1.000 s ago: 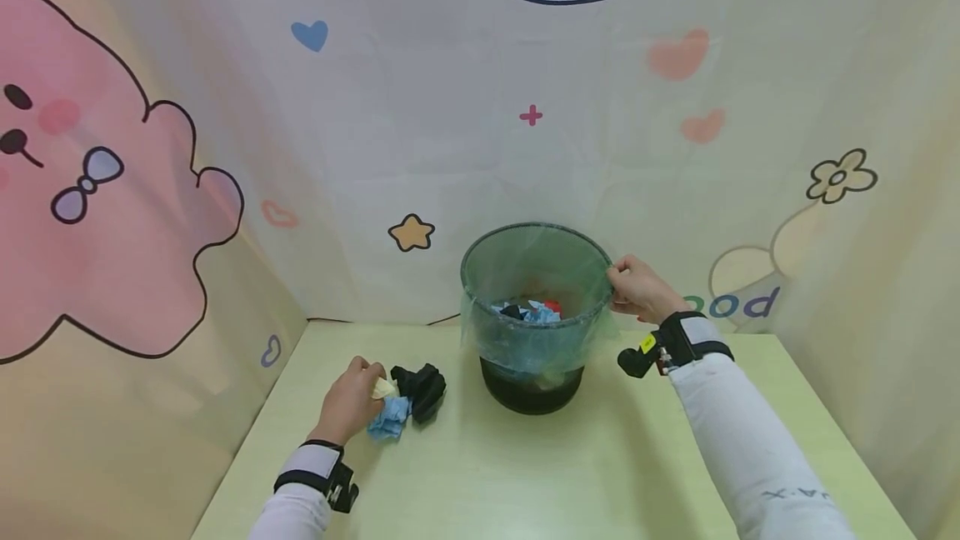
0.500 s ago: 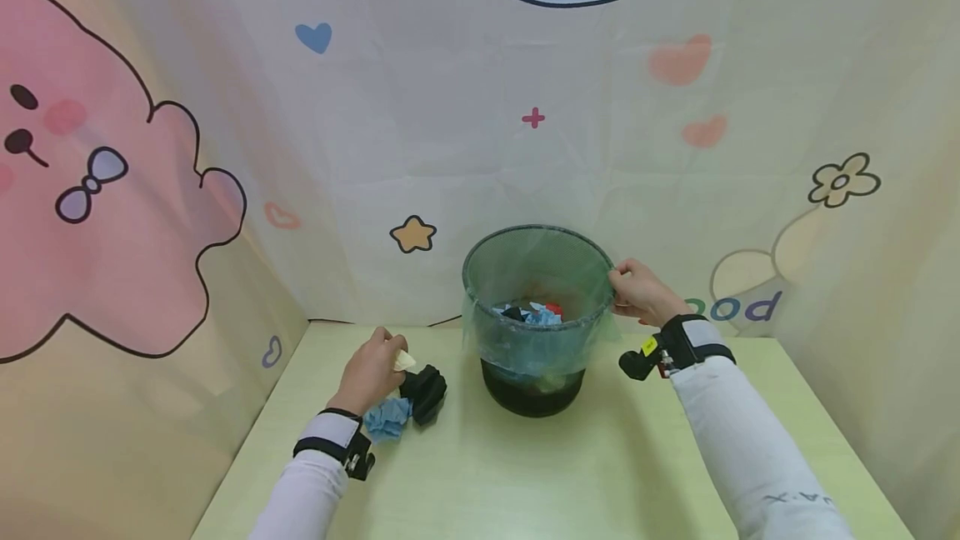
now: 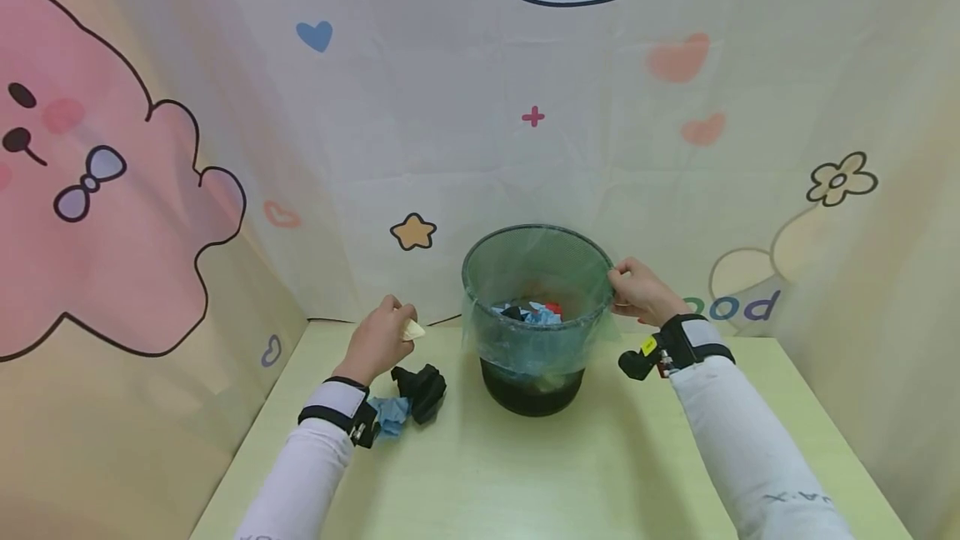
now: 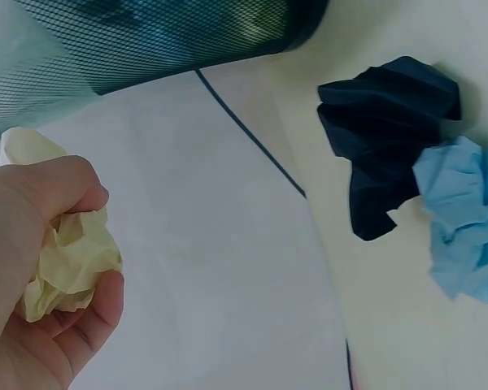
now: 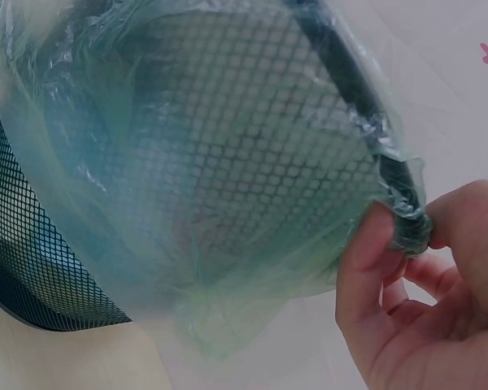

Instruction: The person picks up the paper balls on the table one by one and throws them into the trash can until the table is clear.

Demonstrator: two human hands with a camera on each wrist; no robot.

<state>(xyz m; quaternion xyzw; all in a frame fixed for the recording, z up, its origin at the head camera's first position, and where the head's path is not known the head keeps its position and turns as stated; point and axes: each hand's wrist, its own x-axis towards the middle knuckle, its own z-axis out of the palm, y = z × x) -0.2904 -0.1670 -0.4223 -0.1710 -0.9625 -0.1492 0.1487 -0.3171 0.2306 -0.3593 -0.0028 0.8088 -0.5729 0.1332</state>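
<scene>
Between the fingers and thumb of my left hand point(image 3: 378, 342) is a crumpled ball of pale yellow paper point(image 4: 69, 260), raised to the left of the bin. My right hand point(image 3: 643, 292) pinches the rim of the black mesh trash bin point(image 3: 531, 394) on its right side, through the green plastic bag point(image 5: 228, 268) folded over the edge. Inside the bin lie crumpled blue, black and red scraps point(image 3: 540, 315). On the table below my left hand rest a crumpled black paper ball point(image 3: 423, 392) and a crumpled blue paper ball point(image 4: 464, 219), side by side.
The pale table point(image 3: 495, 482) carries the bin near its back edge. Right behind it hangs a printed cloth backdrop point(image 3: 480, 107) with hearts and stars, and cloth also closes off both sides.
My left hand has lifted the yellow paper ball from beside the blue and black ones and moved it up and slightly right. The right hand stays on the bin's rim.
</scene>
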